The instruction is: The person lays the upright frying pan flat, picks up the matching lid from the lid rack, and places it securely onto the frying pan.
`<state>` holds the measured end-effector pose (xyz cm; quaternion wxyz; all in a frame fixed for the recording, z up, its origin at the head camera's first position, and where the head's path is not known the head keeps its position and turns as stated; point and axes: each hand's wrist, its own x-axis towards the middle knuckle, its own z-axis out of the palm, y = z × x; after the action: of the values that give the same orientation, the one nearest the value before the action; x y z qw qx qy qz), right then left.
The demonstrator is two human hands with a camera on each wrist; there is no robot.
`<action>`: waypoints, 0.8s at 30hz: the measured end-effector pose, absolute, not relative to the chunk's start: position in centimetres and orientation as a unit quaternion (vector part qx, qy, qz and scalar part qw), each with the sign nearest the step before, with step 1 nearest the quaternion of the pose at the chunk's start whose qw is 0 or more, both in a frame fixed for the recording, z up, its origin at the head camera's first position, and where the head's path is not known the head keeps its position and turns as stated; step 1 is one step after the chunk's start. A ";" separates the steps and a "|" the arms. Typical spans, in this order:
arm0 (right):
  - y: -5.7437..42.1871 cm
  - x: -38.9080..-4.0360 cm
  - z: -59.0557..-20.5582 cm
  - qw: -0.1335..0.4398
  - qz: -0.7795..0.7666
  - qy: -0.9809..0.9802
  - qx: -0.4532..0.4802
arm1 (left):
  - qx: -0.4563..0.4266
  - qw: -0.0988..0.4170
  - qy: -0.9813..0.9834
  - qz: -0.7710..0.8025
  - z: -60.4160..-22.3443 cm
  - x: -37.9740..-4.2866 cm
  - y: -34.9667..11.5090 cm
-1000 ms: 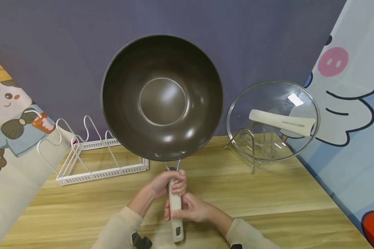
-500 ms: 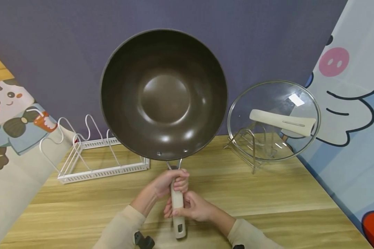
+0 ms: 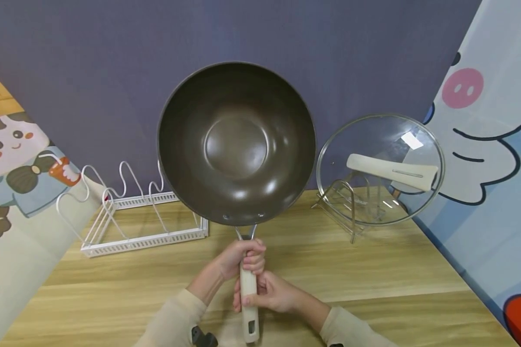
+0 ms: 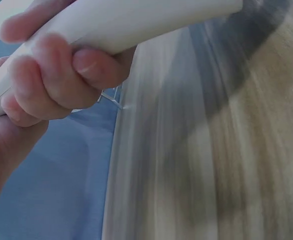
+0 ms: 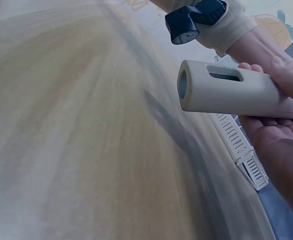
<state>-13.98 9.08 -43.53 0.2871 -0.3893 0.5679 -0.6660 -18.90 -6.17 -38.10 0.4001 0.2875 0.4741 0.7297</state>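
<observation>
A dark brown wok is held up over the table, its inside facing me and its cream handle pointing down toward me. My left hand grips the handle's upper part, near the metal fork below the bowl. Lower down, my right hand holds the same handle, thumb across its front. In the left wrist view, curled fingers wrap the handle. The right wrist view shows the handle's slotted end sticking out past the right hand, above the wood.
A white wire rack stands at the left on the wooden table. On the right, a glass lid with a cream grip leans in a small metal stand. A grey-purple backdrop rises behind the table, with cartoon-printed cloths at both sides.
The wok has dipped and shifted slightly right, its rim now lower against the backdrop and its bowl looking smaller. Both hands keep their hold on the handle.
</observation>
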 end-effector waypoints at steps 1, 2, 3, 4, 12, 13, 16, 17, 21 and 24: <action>9.1 -13.9 -43.6 0.289 -0.665 0.573 -0.383 | 0.286 0.402 0.474 0.730 -38.2 -18.9 -6.1; 9.2 -13.8 -43.7 0.291 -0.665 0.574 -0.379 | 0.288 0.402 0.473 0.730 -38.3 -18.8 -6.1; 9.2 -13.7 -43.8 0.293 -0.667 0.572 -0.376 | 0.289 0.401 0.473 0.729 -38.4 -18.8 -6.1; 9.2 -13.6 -43.8 0.296 -0.668 0.572 -0.372 | 0.291 0.400 0.471 0.730 -38.5 -18.8 -6.1; 9.0 -12.9 -44.0 0.326 -0.717 0.504 -0.354 | 0.314 0.393 0.443 0.742 -38.7 -18.7 -6.0; 8.9 -12.8 -44.1 0.328 -0.723 0.495 -0.354 | 0.317 0.391 0.441 0.743 -38.6 -18.7 -6.0; 8.8 -12.7 -44.2 0.338 -0.738 0.475 -0.339 | 0.318 0.383 0.448 0.743 -38.6 -18.8 -5.9; 8.7 -12.7 -44.2 0.342 -0.741 0.473 -0.331 | 0.317 0.379 0.452 0.743 -38.6 -18.9 -5.9; 8.6 -12.5 -44.6 0.342 -0.751 0.461 -0.327 | 0.316 0.378 0.464 0.737 -38.5 -18.9 -5.7; 8.7 -12.5 -44.8 0.336 -0.753 0.454 -0.338 | 0.329 0.381 0.461 0.731 -38.3 -18.9 -5.4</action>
<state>-12.47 8.68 -44.83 0.3362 -0.3383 0.4536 -0.7528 -18.88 -5.38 -38.25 0.3808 0.3289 0.4611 0.7309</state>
